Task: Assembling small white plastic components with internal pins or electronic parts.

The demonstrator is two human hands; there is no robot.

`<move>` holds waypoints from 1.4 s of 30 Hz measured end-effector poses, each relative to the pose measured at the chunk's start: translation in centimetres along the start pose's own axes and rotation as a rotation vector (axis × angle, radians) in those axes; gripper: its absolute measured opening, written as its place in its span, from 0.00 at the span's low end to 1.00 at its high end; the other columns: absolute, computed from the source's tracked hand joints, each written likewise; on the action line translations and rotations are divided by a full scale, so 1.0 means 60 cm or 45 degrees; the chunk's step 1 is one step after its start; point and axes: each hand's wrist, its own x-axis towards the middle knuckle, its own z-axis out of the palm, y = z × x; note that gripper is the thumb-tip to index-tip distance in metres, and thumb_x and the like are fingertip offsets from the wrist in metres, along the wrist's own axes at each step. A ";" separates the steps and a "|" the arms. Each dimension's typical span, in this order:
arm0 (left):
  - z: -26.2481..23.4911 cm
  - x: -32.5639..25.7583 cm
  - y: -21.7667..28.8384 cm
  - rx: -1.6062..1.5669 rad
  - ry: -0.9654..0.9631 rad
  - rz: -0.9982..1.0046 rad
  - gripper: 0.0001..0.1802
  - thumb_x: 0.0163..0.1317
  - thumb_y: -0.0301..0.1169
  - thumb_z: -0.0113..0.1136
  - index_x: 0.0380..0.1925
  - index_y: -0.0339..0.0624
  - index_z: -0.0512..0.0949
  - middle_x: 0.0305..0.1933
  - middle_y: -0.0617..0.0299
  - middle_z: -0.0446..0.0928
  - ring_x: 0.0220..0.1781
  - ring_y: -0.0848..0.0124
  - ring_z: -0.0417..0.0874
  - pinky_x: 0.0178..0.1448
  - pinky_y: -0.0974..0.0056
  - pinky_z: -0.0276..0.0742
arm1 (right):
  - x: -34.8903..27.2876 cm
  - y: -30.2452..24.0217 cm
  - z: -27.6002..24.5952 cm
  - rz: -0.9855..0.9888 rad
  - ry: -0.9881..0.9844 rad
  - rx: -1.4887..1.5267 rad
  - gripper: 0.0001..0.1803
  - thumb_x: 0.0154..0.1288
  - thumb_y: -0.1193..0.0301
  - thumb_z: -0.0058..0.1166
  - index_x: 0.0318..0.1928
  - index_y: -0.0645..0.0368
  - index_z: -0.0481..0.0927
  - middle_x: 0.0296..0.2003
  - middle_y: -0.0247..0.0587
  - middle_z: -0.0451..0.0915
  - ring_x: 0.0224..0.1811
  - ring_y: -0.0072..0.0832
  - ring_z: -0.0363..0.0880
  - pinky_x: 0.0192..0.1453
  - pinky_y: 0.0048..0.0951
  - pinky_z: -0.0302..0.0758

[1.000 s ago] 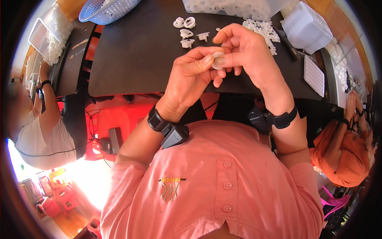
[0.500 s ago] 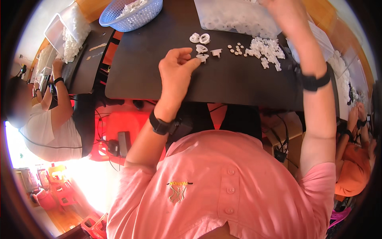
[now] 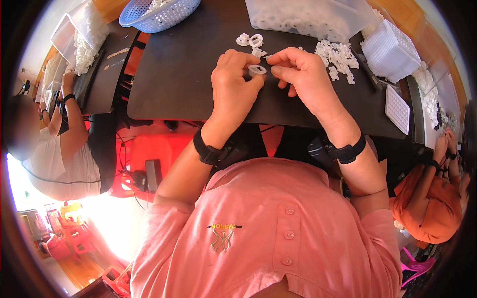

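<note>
Over the dark table, my left hand (image 3: 232, 84) pinches a white round plastic ring (image 3: 257, 69) between thumb and fingers. The ring is tilted, with a dark opening in its middle. Close on its right, my right hand (image 3: 307, 74) has thumb and forefinger pressed together on a small white piece, mostly hidden by the fingertips. Just beyond my hands lie two white ring-shaped plastic parts (image 3: 255, 40) side by side, with another white part (image 3: 258, 52) nearer to me. To the right of my right hand spreads a pile of small white plastic pieces (image 3: 337, 57).
A clear bin (image 3: 308, 20) of white rings stands at the back, a blue basket (image 3: 161, 19) at the back left. Stacked white trays (image 3: 392, 52) and a single tray (image 3: 397, 110) are on the right. Other people work at both sides.
My right hand has come from the bin at the back right down beside my left hand. My left hand has lifted a white ring off the table and moved slightly right.
</note>
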 end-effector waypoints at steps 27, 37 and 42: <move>0.006 0.005 0.031 -1.943 -0.840 -0.961 0.15 0.73 0.34 0.56 0.45 0.30 0.79 0.38 0.49 0.84 0.34 0.62 0.86 0.27 0.66 0.78 | -0.033 0.003 -0.070 -0.167 -0.119 0.439 0.17 0.63 0.80 0.57 0.53 0.63 0.79 0.29 0.30 0.77 0.31 0.15 0.76 0.38 0.19 0.72; 0.032 0.005 0.038 -2.039 -0.615 -1.045 0.13 0.69 0.28 0.60 0.48 0.31 0.79 0.42 0.54 0.83 0.35 0.65 0.85 0.30 0.66 0.78 | -0.061 0.015 -0.041 -0.598 0.227 -0.158 0.22 0.54 0.78 0.66 0.52 0.58 0.79 0.36 0.33 0.78 0.38 0.23 0.78 0.48 0.28 0.78; 0.028 0.005 0.034 -1.961 -0.840 -1.007 0.15 0.70 0.30 0.60 0.49 0.28 0.78 0.40 0.53 0.83 0.34 0.65 0.85 0.30 0.64 0.78 | -0.063 0.008 -0.060 -0.668 0.193 -0.261 0.23 0.53 0.81 0.62 0.52 0.59 0.79 0.36 0.35 0.78 0.38 0.25 0.79 0.50 0.30 0.79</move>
